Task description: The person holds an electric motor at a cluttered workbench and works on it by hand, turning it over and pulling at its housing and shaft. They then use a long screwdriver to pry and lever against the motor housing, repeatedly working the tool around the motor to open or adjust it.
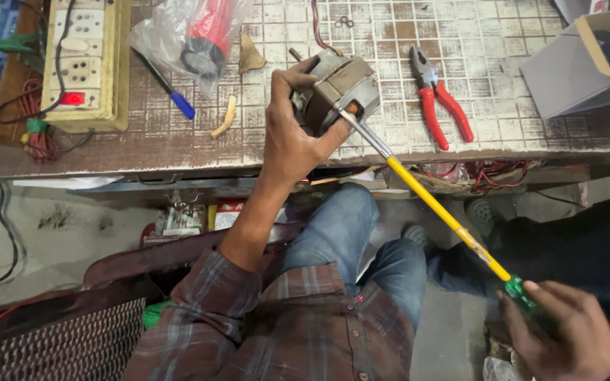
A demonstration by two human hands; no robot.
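The tiled tabletop (503, 106) carries the small electric motor (337, 88) near its front edge, gripped in my left hand (294, 134). My right hand (566, 331) clasps the long yellow screwdriver (432, 204), its tip touching the motor. Red pliers (439, 99) lie just beside.

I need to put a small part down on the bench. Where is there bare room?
Bare tiled benchtop lies between the red pliers and the grey cardboard box, and between the blue pen and the left hand on the motor. The left end is crowded by the switchboard, wires and bagged red torch.
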